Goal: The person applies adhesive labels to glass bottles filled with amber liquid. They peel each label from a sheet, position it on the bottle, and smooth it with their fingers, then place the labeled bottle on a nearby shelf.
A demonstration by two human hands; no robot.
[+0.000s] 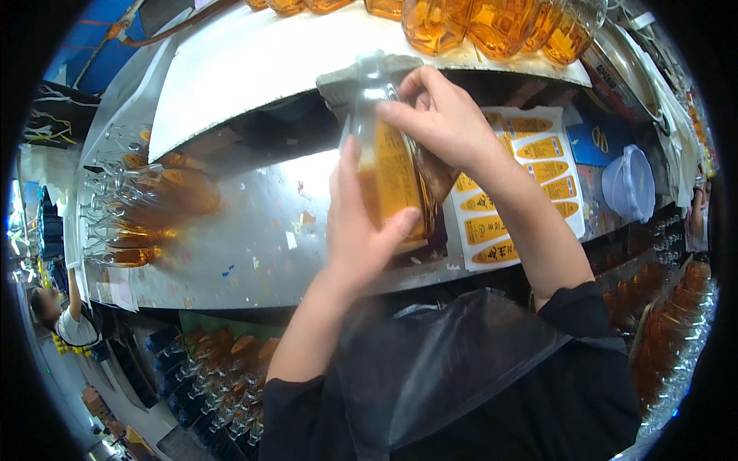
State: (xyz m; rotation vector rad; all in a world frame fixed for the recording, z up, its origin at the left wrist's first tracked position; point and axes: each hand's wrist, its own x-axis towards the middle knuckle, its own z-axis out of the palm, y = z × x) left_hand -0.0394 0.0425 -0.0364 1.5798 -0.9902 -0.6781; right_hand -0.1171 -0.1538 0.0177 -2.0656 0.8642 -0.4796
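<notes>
A clear glass bottle (377,173) with amber liquid and a yellow label on its side lies in front of me, its neck pointing away. My left hand (360,219) grips the lower body, thumb on the right side and fingers along the left. At the shoulder, my right hand (429,112) has its thumb and bent index finger at the upper end of the label; whether they pinch anything is blurred. A grey folded cloth (337,80) lies beyond the neck. Under my right forearm is a white sheet of yellow labels (490,222), partly hidden.
Filled bottles (138,213) lie grouped at the left of the metal table (253,253). More bottles (432,26) stand on the raised white shelf (253,52). A light-blue bucket (628,184) and scissors (599,138) are at right. Crated bottles (225,374) sit below. Another person (75,322) is far left.
</notes>
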